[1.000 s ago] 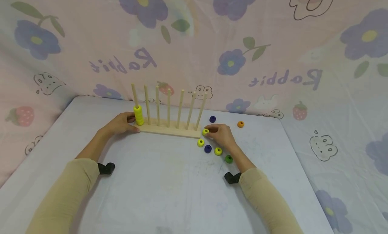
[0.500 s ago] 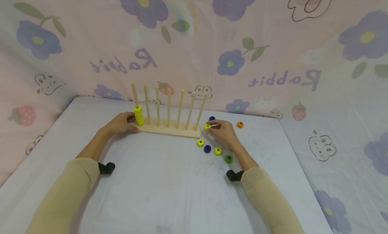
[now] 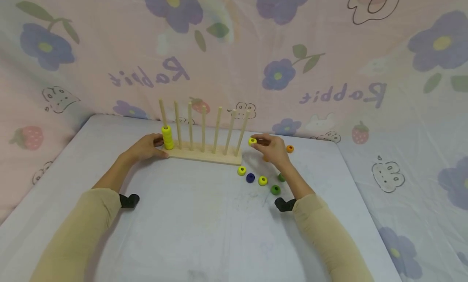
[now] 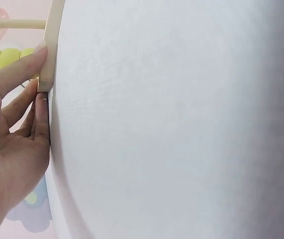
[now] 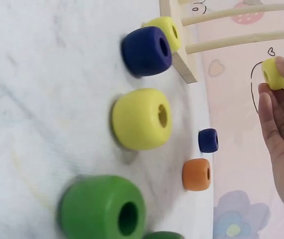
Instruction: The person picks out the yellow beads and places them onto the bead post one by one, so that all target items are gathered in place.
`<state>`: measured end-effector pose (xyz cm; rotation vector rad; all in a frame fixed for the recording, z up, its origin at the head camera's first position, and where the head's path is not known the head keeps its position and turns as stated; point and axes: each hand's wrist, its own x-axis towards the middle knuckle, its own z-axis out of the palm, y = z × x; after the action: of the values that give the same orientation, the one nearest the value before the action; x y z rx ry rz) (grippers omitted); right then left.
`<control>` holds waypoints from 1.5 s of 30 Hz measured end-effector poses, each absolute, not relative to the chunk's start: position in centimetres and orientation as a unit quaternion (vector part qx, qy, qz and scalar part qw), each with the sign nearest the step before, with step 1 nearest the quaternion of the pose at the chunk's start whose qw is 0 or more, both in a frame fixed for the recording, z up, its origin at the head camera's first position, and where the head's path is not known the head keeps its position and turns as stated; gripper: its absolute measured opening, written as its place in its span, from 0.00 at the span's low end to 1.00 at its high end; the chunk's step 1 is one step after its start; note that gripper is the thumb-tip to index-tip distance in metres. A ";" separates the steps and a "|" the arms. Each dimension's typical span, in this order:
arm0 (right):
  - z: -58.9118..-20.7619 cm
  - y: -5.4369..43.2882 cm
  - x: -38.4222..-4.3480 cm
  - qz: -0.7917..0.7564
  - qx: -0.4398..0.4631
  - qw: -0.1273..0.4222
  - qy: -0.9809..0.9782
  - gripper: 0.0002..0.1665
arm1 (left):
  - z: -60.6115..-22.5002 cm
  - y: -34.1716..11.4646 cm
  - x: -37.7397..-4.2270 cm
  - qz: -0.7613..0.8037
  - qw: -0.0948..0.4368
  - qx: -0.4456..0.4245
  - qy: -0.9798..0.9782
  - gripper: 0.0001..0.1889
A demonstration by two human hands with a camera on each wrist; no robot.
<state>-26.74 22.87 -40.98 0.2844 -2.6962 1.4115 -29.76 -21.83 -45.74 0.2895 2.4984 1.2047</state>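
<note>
Higher off the bench [image 3: 183, 217] than a second earlier, the yellow bead [image 3: 252, 141] hung near the rightmost peg [image 3: 243, 132].
Right-hand fingers [image 5: 267, 109] pinched it by its sides, closed to its width, which left the hole unblocked; the right hand [image 3: 272, 150] was raised above the loose beads [image 3: 263, 181]. The left hand [image 3: 146, 147], unmoved, gripped the base [image 3: 204, 155] by its end, thumb and fingers about its thickness, probably to steady it, beside the yellow stack [image 3: 167, 138].

A pale wooden seven-peg rack [image 3: 204, 156] stands upright, round yellow beads [image 3: 167, 138] stacked on its leftmost peg [image 3: 163, 113]; a pierced yellow bead [image 3: 252, 141] is held near the rack's right end.
</note>
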 end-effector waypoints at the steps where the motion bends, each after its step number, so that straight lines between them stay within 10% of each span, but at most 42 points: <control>1: -40.8 22.8 -26.8 0.464 0.095 0.045 -0.880 0.18 | -45.8 -21.8 -29.8 0.426 0.175 0.104 0.882 0.48; 45: -32.7 21.4 -29.4 0.435 0.180 0.123 -0.874 0.19 | -45.1 -21.7 -29.2 0.423 0.176 0.103 0.883 0.48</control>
<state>-29.40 21.38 -32.70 0.5251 -2.5499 1.2681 -29.23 -21.69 -45.09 0.2922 2.5016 1.1974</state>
